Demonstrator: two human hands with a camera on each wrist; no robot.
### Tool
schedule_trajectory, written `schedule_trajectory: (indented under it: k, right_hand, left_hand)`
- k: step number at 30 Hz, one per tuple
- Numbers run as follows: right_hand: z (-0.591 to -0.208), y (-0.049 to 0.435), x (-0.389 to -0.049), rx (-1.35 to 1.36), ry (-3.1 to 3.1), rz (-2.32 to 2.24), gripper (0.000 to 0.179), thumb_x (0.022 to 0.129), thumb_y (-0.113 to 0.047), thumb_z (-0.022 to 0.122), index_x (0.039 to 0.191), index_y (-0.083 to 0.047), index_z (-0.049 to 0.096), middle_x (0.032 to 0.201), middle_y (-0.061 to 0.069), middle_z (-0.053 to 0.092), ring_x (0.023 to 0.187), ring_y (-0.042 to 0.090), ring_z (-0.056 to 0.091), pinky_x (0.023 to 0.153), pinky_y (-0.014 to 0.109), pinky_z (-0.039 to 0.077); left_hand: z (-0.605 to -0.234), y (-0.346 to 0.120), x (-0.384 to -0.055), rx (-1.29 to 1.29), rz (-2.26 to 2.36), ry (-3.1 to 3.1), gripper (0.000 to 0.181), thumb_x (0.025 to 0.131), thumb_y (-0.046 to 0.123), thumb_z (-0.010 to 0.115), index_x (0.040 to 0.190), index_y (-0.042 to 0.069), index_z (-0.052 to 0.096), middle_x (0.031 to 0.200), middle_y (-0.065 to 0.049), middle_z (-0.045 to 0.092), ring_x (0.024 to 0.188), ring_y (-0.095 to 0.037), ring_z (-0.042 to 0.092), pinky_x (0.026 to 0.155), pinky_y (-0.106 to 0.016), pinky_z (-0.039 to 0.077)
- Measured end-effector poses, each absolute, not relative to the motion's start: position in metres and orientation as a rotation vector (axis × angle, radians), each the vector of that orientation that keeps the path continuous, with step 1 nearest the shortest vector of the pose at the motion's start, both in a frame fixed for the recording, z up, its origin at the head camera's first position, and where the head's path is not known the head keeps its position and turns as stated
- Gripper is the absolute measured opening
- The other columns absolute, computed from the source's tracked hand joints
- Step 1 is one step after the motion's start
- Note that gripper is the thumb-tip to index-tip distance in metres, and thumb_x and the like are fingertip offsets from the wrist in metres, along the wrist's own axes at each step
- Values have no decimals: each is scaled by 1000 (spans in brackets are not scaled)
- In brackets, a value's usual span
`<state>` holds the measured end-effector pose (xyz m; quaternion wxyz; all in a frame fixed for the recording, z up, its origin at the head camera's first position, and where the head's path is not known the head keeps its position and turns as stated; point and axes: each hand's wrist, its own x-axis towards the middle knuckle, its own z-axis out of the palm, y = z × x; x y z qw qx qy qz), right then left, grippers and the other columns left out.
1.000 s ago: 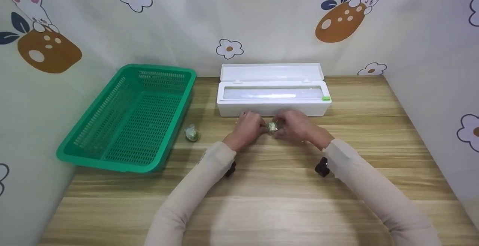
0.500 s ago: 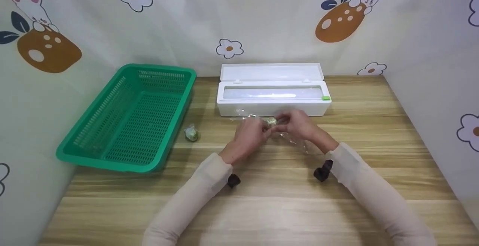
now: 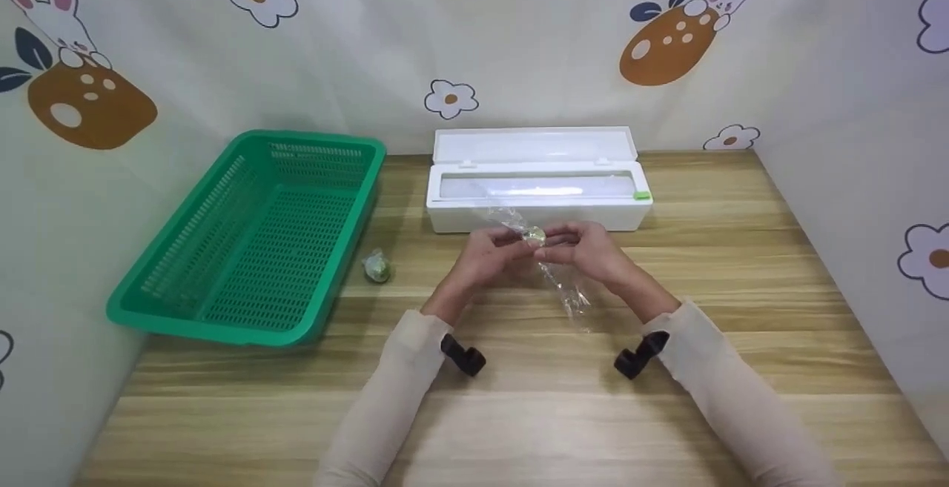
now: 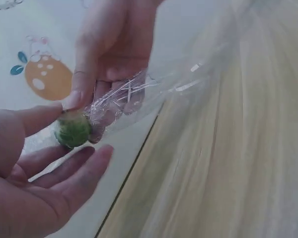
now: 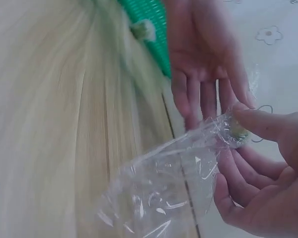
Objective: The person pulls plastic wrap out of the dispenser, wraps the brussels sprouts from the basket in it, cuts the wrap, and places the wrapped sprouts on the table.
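Note:
Between both hands is a small Brussels sprout [image 4: 73,130], with clear cling film [image 5: 159,186] twisted tight beside it. My left hand [image 3: 485,257] pinches the sprout between thumb and fingers from the left. From the right, my right hand [image 3: 589,253] pinches the same bundle, the two thumb tips close together on top. A long loose tail of film trails down toward me between the wrists, and a shorter end sticks out toward the back left. A second sprout, wrapped in film [image 3: 377,267], lies on the table to the left of the hands.
Just behind the hands stands a white cling film dispenser [image 3: 541,219], its lid raised, a roll inside and a green slider [image 3: 642,196] at its right end. A green plastic basket [image 3: 341,250] sits at the left. Patterned cloth [image 3: 356,50] borders the wooden table.
The hands have turned with the sprout, thumbs now on top and palms more visible. The film tail, bunched up earlier, now hangs long toward me. The second sprout stays put.

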<state>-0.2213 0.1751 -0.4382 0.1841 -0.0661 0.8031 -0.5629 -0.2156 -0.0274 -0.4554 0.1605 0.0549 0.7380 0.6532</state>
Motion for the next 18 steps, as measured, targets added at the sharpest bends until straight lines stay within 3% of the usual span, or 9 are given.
schedule_trajectory:
  k: [5,9,12,15,18]
  right_hand:
    - [-435,186,-216,-325,2193,-1624,45,101,-29,61,134,0,58,124,20,69,100,19,71,97,42,56]
    - [-433,189,-214,-501,2316,-1659,35,104,-22,53,130,1,61,124,21,68,103,23,69,94,39,57]
    - [-432,188,-212,-681,2484,-1693,29,97,-6,63,125,-1,65,123,20,66,100,25,67,90,31,56]
    - [-432,186,-209,-889,2645,-1633,45,82,8,74,124,-5,65,121,17,59,96,23,62,86,27,54]
    - [-433,183,-203,-1086,2746,-1472,52,76,12,77,122,-7,61,121,13,51,95,19,57,85,28,52]
  left_hand:
    - [-452,-36,-217,169,1963,1950,40,88,30,76,121,7,70,114,-12,75,106,-27,71,100,-45,54]
    - [-449,-41,-219,202,1982,1847,36,93,26,71,119,1,69,109,-15,75,100,-26,73,97,-49,56]
    - [-449,-42,-222,213,2001,1763,34,96,20,68,120,-4,67,105,-14,75,94,-24,74,94,-47,57]
    - [-450,-42,-223,203,2028,1687,33,96,15,67,122,-6,64,100,-10,75,89,-21,74,90,-40,60]
    - [-449,-43,-223,199,2054,1638,33,96,12,66,122,-8,62,98,-9,74,86,-20,74,86,-35,61]
